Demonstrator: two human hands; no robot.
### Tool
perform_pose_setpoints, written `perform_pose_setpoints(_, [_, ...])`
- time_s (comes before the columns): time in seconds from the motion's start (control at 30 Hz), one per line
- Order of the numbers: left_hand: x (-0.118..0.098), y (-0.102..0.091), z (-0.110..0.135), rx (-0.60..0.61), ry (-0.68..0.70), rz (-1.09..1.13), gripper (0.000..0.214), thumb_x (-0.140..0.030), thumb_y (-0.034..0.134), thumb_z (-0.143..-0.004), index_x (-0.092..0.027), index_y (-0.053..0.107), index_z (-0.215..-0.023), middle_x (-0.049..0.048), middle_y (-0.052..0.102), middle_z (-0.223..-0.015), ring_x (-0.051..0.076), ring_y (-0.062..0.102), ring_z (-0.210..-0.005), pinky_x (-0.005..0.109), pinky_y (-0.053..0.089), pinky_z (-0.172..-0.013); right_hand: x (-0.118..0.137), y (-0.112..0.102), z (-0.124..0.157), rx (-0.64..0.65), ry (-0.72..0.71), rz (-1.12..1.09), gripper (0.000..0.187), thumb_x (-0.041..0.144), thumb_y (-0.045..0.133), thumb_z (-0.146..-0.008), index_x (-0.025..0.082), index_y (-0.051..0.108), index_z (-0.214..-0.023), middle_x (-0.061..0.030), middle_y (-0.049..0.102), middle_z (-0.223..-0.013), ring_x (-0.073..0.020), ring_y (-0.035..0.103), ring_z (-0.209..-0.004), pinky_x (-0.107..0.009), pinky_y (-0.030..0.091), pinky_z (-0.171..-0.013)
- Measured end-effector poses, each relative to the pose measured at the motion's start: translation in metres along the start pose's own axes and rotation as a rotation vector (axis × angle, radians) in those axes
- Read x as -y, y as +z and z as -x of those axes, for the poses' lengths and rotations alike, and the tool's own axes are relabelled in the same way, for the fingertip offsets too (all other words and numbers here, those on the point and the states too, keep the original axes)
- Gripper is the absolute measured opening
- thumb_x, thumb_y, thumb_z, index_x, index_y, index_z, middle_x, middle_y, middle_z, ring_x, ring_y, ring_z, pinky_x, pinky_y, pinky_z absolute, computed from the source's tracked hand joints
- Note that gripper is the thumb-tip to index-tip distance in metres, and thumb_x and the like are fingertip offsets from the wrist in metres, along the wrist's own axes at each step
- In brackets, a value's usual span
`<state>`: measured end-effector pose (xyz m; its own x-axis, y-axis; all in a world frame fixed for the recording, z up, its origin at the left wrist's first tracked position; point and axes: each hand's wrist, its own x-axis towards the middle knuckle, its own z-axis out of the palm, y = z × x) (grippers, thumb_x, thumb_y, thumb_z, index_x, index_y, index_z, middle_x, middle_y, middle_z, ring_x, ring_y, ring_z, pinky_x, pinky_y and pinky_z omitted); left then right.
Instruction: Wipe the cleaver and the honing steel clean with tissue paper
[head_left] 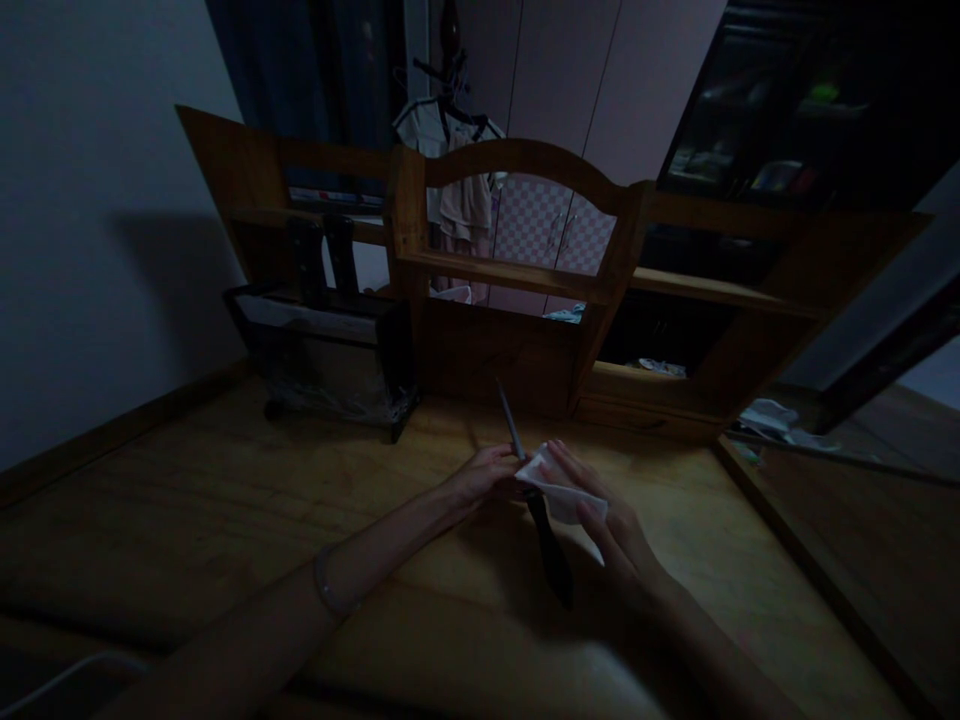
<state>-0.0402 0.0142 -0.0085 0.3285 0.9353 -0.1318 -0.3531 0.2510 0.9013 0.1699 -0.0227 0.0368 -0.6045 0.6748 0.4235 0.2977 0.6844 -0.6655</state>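
Above the table, my left hand point(486, 478) is closed around the middle of a black-handled tool point(551, 555) with a narrow, pointed metal blade or rod. The dim light does not show whether it is a knife seen edge-on or a sharpening steel. Its tip points away from me and its dark handle hangs toward me. A folded white tissue or cloth point(566, 492) is pinched in my right hand point(622, 535), between thumb and fingers. One corner of it reaches the metal just above the handle, beside my left fingertips.
A knife block point(322, 360) holding two black-handled knives point(341, 255) stands at the back left. Behind my hands a wooden shelf unit point(510, 350) lines the rear of the wooden table point(247, 520). A white cable point(90, 665) lies at the lower left.
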Motion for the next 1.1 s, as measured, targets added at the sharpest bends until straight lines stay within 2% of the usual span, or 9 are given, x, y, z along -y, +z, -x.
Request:
perform_pose_setpoints(0.1, [0.004, -0.004, -0.005, 0.003, 0.044, 0.018, 0.038, -0.029, 0.075, -0.066, -0.01, 0.064, -0.097, 0.0083, 0.069, -0.086, 0.015, 0.064, -0.066, 0.023, 0.049, -0.062, 0.004, 0.003, -0.002, 0.093, 0.004, 0.026, 0.043, 0.038, 0.033, -0.097, 0.03, 0.038, -0.139, 0.0031, 0.022, -0.152, -0.0248, 0.018, -0.14, -0.049, 0.016, -0.114])
perform_pose_setpoints(0.23, [0.007, -0.01, -0.006, 0.012, 0.027, 0.049, 0.037, -0.028, 0.076, -0.068, -0.012, 0.063, -0.098, 0.007, 0.067, -0.087, 0.013, 0.063, -0.068, 0.022, 0.048, -0.064, 0.0, 0.0, -0.003, 0.116, -0.016, 0.055, 0.04, 0.036, 0.033, -0.097, 0.031, 0.042, -0.136, 0.0039, 0.023, -0.152, -0.0247, 0.018, -0.14, -0.05, 0.016, -0.114])
perform_pose_setpoints(0.33, [0.005, -0.011, -0.005, 0.009, 0.008, 0.073, 0.034, -0.032, 0.075, -0.07, -0.013, 0.063, -0.096, 0.0082, 0.066, -0.09, 0.014, 0.064, -0.071, 0.025, 0.05, -0.066, -0.004, -0.002, -0.003, 0.06, 0.021, 0.036, 0.043, 0.037, 0.034, -0.097, 0.028, 0.039, -0.139, 0.0008, 0.028, -0.15, -0.0255, 0.023, -0.138, -0.051, 0.019, -0.113])
perform_pose_setpoints(0.43, [0.001, -0.011, -0.002, 0.032, -0.004, 0.086, 0.031, -0.029, 0.073, -0.072, -0.014, 0.063, -0.097, 0.0101, 0.066, -0.098, 0.016, 0.065, -0.076, 0.027, 0.052, -0.067, -0.008, -0.005, -0.001, 0.005, 0.054, -0.008, 0.043, 0.04, 0.034, -0.096, 0.026, 0.045, -0.135, -0.0017, 0.034, -0.147, -0.0275, 0.03, -0.135, -0.051, 0.023, -0.111])
perform_pose_setpoints(0.57, [-0.003, -0.008, 0.001, 0.079, 0.005, 0.142, 0.035, -0.023, 0.07, -0.075, -0.013, 0.061, -0.107, 0.015, 0.061, -0.115, 0.023, 0.067, -0.089, 0.035, 0.051, -0.081, -0.018, -0.007, 0.0, -0.093, 0.145, -0.132, 0.044, 0.041, 0.029, -0.098, 0.025, 0.05, -0.132, -0.0028, 0.042, -0.142, -0.0274, 0.038, -0.131, -0.049, 0.027, -0.11])
perform_pose_setpoints(0.7, [-0.003, -0.004, 0.003, 0.1, 0.011, 0.22, 0.044, -0.019, 0.069, -0.076, -0.013, 0.055, -0.118, 0.016, 0.063, -0.111, 0.027, 0.064, -0.099, 0.041, 0.048, -0.09, -0.023, -0.005, -0.002, -0.182, 0.184, -0.16, 0.045, 0.043, 0.026, -0.098, 0.026, 0.049, -0.133, -0.0013, 0.043, -0.142, -0.0251, 0.036, -0.132, -0.047, 0.024, -0.112])
perform_pose_setpoints(0.77, [-0.002, -0.003, 0.003, 0.098, 0.024, 0.223, 0.046, -0.017, 0.069, -0.077, -0.013, 0.054, -0.12, 0.016, 0.064, -0.11, 0.026, 0.063, -0.101, 0.04, 0.048, -0.09, -0.019, -0.003, -0.003, -0.147, 0.169, -0.116, 0.045, 0.043, 0.027, -0.098, 0.027, 0.046, -0.135, -0.0003, 0.039, -0.144, -0.0246, 0.032, -0.134, -0.047, 0.021, -0.113])
perform_pose_setpoints(0.93, [0.0, -0.007, 0.0, 0.024, 0.07, 0.168, 0.057, -0.01, 0.071, -0.071, -0.015, 0.052, -0.125, 0.0127, 0.065, -0.107, 0.019, 0.065, -0.09, 0.03, 0.051, -0.081, -0.002, 0.0, -0.004, 0.097, 0.017, 0.051, 0.041, 0.038, 0.034, -0.097, 0.03, 0.043, -0.136, 0.0039, 0.022, -0.152, -0.0246, 0.021, -0.139, -0.048, 0.018, -0.114])
perform_pose_setpoints(1.1, [0.0, -0.008, 0.0, 0.008, 0.048, 0.171, 0.072, -0.008, 0.073, -0.068, -0.018, 0.042, -0.132, 0.0068, 0.066, -0.092, 0.014, 0.065, -0.073, 0.024, 0.049, -0.068, 0.003, -0.001, -0.006, 0.157, -0.061, 0.088, 0.04, 0.034, 0.035, -0.097, 0.027, 0.047, -0.134, 0.0022, 0.026, -0.151, -0.0248, 0.02, -0.139, -0.048, 0.022, -0.114])
